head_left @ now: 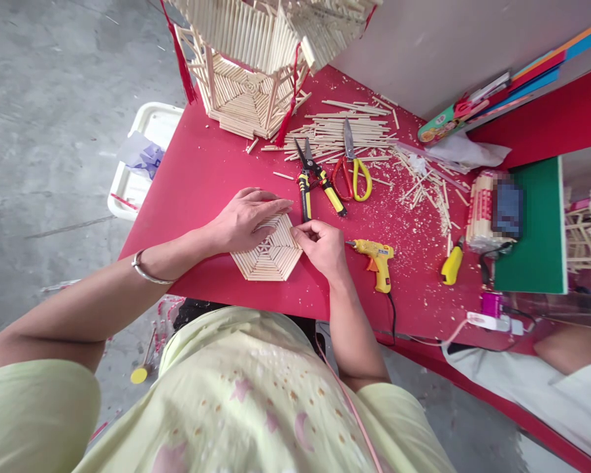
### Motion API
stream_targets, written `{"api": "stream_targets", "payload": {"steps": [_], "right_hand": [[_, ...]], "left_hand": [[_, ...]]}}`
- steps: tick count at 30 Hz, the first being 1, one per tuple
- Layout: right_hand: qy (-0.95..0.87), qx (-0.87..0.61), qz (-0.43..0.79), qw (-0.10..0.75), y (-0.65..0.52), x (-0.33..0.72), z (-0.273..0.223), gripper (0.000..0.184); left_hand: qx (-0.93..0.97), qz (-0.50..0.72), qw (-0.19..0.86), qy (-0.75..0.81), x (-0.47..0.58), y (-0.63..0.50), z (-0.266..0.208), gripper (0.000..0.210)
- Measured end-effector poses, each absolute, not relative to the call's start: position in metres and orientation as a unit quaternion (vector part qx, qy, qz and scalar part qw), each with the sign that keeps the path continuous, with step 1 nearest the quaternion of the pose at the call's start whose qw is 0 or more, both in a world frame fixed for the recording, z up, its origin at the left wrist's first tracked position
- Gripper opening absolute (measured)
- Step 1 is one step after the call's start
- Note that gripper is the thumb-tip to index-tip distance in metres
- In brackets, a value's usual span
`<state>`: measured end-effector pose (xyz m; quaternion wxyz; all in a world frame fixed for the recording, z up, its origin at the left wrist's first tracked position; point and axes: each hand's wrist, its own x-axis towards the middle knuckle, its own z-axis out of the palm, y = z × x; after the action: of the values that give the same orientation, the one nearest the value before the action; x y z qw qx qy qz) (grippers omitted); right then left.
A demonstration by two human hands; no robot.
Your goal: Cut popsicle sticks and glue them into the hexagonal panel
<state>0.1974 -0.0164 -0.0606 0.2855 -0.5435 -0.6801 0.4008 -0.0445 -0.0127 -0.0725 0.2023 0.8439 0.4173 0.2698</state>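
A hexagonal panel of pale wooden sticks [268,266], laid in rings like a web, lies flat near the table's front edge. My left hand [246,220] rests across its upper left part, fingers stretched out along the top edge, hiding that side. At the panel's right corner, my right hand [324,246] has thumb and forefinger pinched together. Whatever is between those fingertips is too small or hidden to make out. Just beyond my hands lie black and yellow cutters [318,180]. To the right of my right hand is a yellow hot glue gun [380,261].
A stick-built pavilion model [241,98] with red tassels stands at the back left. Loose sticks [349,128] and scissors [352,174] lie beyond the cutters. A yellow utility knife [452,264] and bundled sticks [477,213] are at right. Another person's arm [576,341] shows at far right.
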Motion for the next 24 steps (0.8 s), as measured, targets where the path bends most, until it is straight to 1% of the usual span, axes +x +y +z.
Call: {"api": "stream_targets", "payload": {"steps": [21,24], "right_hand": [[-0.678,-0.547,0.400,0.285,-0.0166,0.1965,-0.0591,0.032],[-0.678,-0.542,0.405,0.288,-0.0167,0.1968,-0.0591,0.030]], "left_hand": [[0.839,0.260,0.223,0.422,-0.0442,-0.0121,-0.0688,0.062],[0.839,0.263,0.221,0.422,-0.0439,-0.0122,-0.0683,0.061]]}}
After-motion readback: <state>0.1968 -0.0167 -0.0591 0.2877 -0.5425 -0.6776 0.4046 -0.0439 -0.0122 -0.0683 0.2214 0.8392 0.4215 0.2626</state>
